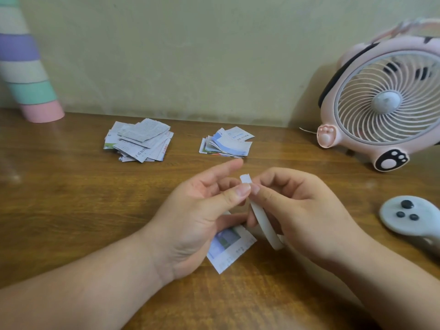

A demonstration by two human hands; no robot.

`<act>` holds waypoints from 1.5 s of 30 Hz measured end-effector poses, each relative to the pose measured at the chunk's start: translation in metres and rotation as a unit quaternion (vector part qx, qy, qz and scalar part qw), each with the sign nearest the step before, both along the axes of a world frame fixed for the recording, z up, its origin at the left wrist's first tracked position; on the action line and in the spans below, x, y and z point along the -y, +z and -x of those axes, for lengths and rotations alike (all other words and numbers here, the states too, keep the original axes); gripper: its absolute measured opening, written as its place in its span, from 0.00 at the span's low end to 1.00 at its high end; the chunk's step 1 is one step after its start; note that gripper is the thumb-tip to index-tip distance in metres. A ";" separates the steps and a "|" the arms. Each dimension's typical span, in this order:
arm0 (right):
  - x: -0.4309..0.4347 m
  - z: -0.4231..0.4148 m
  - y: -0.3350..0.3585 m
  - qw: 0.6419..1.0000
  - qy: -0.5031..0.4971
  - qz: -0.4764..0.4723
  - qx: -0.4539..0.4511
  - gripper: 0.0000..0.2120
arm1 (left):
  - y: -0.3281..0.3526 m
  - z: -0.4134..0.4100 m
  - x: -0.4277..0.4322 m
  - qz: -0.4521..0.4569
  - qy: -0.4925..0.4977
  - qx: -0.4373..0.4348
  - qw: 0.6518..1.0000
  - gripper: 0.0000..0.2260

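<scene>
My right hand (300, 210) grips a thin white roll of tape (265, 225), held edge-on above the wooden table (71, 198). A short free end of the tape (245, 178) sticks up between the two thumbs. My left hand (197, 215) pinches that end with its thumb, the index finger stretched out. The lower fingers of the left hand also hold a printed paper scrap (229, 248) with a blue picture, partly hidden under the palm.
Two piles of paper scraps lie further back: a greyish one (140, 140) on the left and a bluish one (227, 142) on the right. A pink desk fan (385, 96) stands at right, a white controller (409, 215) near it. A striped tube (26, 67) leans at far left.
</scene>
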State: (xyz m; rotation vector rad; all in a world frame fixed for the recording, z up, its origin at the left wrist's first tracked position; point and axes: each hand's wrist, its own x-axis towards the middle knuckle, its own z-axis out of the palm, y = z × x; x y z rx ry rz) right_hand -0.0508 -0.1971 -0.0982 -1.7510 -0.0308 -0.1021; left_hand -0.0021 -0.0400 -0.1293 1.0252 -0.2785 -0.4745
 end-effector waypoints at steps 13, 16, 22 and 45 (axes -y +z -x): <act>-0.005 0.002 0.000 0.999 -0.012 -0.038 -0.011 0.09 | 0.001 0.002 0.003 -0.020 0.020 -0.001 1.000 0.13; -0.006 0.002 0.000 1.000 -0.017 -0.022 -0.007 0.10 | 0.003 0.003 0.003 -0.021 0.023 0.001 1.000 0.12; -0.013 0.005 -0.006 0.995 -0.062 0.066 0.049 0.12 | 0.000 0.003 0.005 -0.041 0.030 -0.033 0.998 0.12; 0.033 -0.017 0.001 0.841 -0.055 0.537 -0.028 0.45 | 0.002 0.005 0.006 -0.078 0.059 -0.102 0.990 0.11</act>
